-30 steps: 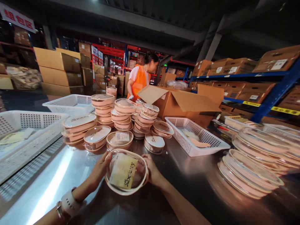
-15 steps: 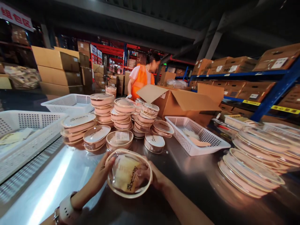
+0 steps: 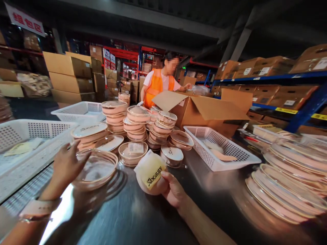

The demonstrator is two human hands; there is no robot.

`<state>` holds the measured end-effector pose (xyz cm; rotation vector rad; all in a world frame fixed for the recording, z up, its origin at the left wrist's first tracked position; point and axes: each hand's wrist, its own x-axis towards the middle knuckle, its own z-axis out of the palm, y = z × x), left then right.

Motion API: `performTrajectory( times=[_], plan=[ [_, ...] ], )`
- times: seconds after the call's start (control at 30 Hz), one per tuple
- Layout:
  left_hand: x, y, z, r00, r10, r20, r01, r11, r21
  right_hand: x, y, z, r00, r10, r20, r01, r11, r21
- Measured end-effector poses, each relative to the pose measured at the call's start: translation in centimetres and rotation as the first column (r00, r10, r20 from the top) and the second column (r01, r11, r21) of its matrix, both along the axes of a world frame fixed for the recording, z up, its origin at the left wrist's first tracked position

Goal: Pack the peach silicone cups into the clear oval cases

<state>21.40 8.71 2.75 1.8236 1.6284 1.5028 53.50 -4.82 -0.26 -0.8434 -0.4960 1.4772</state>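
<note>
My left hand [image 3: 65, 166] grips the near rim of a clear round plastic case [image 3: 95, 169] with a pink edge, held just above the steel table [image 3: 133, 217] to the left. My right hand [image 3: 171, 189] holds a pale round puff wrapped in a yellowish paper band printed "Sbeauty" [image 3: 150, 172], lifted out and apart from the case. Behind both stand stacks of filled pink round cases [image 3: 135, 124].
White perforated baskets sit at far left [image 3: 28, 149], back left [image 3: 76, 112] and centre right [image 3: 219, 153]. Clear lids [image 3: 288, 177] are fanned out on the right. A person in an orange vest [image 3: 158, 85] works behind an open cardboard box [image 3: 201, 112]. Shelves of cartons line the right.
Both hands held one case with the banded puff inside. Now my left hand has carried the case off to the left, and my right hand holds the puff outside it.
</note>
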Motion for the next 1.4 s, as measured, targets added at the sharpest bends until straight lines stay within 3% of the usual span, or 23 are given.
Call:
performTrajectory(
  times=[0.07,0.13,0.17,0.2,0.23,0.3,0.37,0.43,0.53,0.6,0.63,0.77,0.87,0.9,0.97,1.03,1.1,1.13,1.2,1.23,1.27,1.33,1.4],
  plan=[
    [2.9,-2.1,-0.8,0.998,-0.023,0.058,0.017,0.995,0.094,-0.7,-0.5,0.0,1.0,0.026,0.004,-0.026,0.999,0.04],
    [6.8,-5.2,-2.3,0.91,-0.278,0.308,0.297,0.955,-0.015,-1.6,-1.0,-0.2,0.998,0.054,0.011,-0.055,0.994,0.092],
    [8.6,-6.9,-3.1,0.788,-0.349,0.506,0.471,0.872,-0.131,-1.9,-1.1,-0.4,0.997,0.072,0.029,-0.075,0.99,0.117],
    [10.3,-8.5,-3.9,0.635,-0.372,0.677,0.675,0.692,-0.254,-2.1,-1.1,-0.7,0.994,0.087,0.063,-0.095,0.986,0.136],
    [11.6,-9.9,-4.6,0.508,-0.28,0.815,0.792,0.524,-0.314,-2.2,-1.0,-0.9,0.989,0.092,0.119,-0.109,0.984,0.141],
    [13.3,-11.7,-5.6,0.329,-0.138,0.934,0.901,0.342,-0.267,-1.9,-0.6,-1.6,0.951,0.036,0.306,-0.08,0.988,0.131],
    [13.8,-12.3,-6.1,0.23,-0.098,0.968,0.934,0.301,-0.192,-1.1,0.0,-2.3,0.813,-0.114,0.571,0.023,0.986,0.163],
    [13.8,-12.0,-6.7,0.184,-0.111,0.977,0.942,0.305,-0.143,-0.4,0.2,-2.8,0.536,-0.242,0.809,0.001,0.958,0.286],
    [13.7,-11.3,-8.0,0.198,-0.088,0.976,0.928,0.338,-0.158,-0.2,-0.3,-2.8,0.154,-0.31,0.938,-0.437,0.83,0.346],
    [13.8,-11.2,-8.8,0.263,-0.089,0.961,0.908,0.359,-0.215,-0.4,-0.7,-2.5,0.041,-0.342,0.939,-0.622,0.727,0.292],
    [13.8,-11.2,-9.0,0.295,-0.099,0.951,0.901,0.361,-0.242,-0.4,-0.8,-2.4,0.015,-0.356,0.934,-0.634,0.719,0.284],
    [13.6,-12.1,-8.3,0.277,-0.087,0.957,0.936,0.248,-0.248,1.0,0.3,-1.9,-0.087,-0.34,0.937,-0.414,0.867,0.276],
    [13.1,-12.6,-7.0,0.188,-0.057,0.981,0.973,0.149,-0.178,2.6,1.3,-1.3,-0.018,-0.347,0.938,-0.158,0.927,0.34],
    [12.9,-12.6,-6.6,0.17,-0.059,0.984,0.978,0.132,-0.161,2.9,1.3,-1.0,0.087,-0.351,0.932,-0.086,0.93,0.358],
    [12.5,-12.2,-6.2,0.148,-0.08,0.986,0.983,0.122,-0.137,2.8,1.0,-0.2,0.415,-0.259,0.872,-0.027,0.955,0.296],
    [12.2,-11.4,-6.2,0.131,-0.097,0.987,0.983,0.142,-0.116,2.0,0.2,0.4,0.724,0.024,0.69,-0.156,0.979,0.131],
    [12.2,-10.6,-6.7,0.148,-0.109,0.983,0.971,0.205,-0.123,1.0,-0.5,0.7,0.842,0.247,0.481,-0.303,0.952,0.043],
    [12.2,-10.3,-6.9,0.183,-0.107,0.977,0.954,0.262,-0.15,0.5,-0.8,0.8,0.859,0.262,0.441,-0.312,0.949,0.043],
    [12.2,-10.0,-7.1,0.265,-0.076,0.961,0.905,0.363,-0.221,-0.2,-1.2,0.7,0.851,0.111,0.513,-0.192,0.976,0.107],
    [12.2,-10.1,-7.1,0.268,-0.055,0.962,0.901,0.369,-0.23,-0.5,-1.3,0.6,0.803,0.01,0.596,-0.139,0.976,0.17],
    [12.1,-10.2,-7.0,0.236,-0.032,0.971,0.921,0.326,-0.213,-0.7,-1.5,0.5,0.732,-0.058,0.679,-0.144,0.961,0.236],
    [12.0,-10.7,-6.5,0.113,0.032,0.993,0.982,0.147,-0.116,-1.1,-1.8,0.3,0.601,-0.089,0.794,-0.285,0.904,0.318],
    [11.8,-11.1,-5.8,0.041,0.112,0.993,0.999,0.032,-0.045,-1.1,-2.1,0.1,0.579,-0.076,0.812,-0.369,0.863,0.344]
  ],
)
